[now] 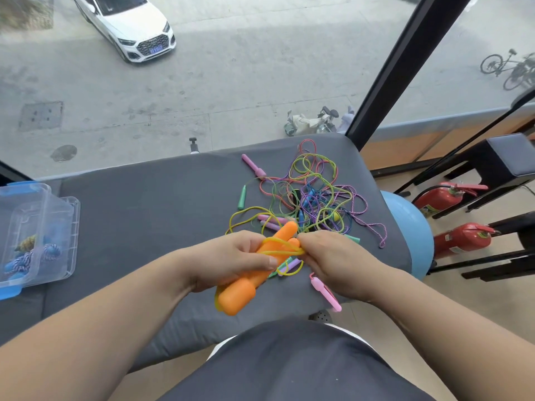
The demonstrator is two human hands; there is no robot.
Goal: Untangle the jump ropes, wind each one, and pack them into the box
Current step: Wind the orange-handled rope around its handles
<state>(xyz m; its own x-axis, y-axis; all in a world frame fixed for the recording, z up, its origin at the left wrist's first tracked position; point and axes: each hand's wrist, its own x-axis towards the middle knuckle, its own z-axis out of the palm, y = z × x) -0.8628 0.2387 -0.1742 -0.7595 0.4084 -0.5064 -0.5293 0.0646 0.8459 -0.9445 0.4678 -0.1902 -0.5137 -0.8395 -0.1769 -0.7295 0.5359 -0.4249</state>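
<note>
Winding of one jump rope above the near middle of the counter (159, 212). The pair of orange handles (246, 282) is gripped in the left hand (228, 261), the fingers curled round them and the thumb pressed across. A few turns of the yellow rope (282, 251) are laid around the handles, and the strand is pinched between the fingertips of the right hand (338, 259). The free length of yellow rope appears to run back into the tangle (312, 198) heaped toward the far right corner, so a snag is judged likely. If the strand is pulled while caught among the other cords, a knot may be tightened or the heap dragged toward the right edge. The turns look loose and may slip along the tapered handles if tension is lost. A pink handle (325, 292) lying at the near edge could be knocked off by the right wrist. The clear box (73, 241), with wound ropes inside, is set at the left edge, well apart.
</note>
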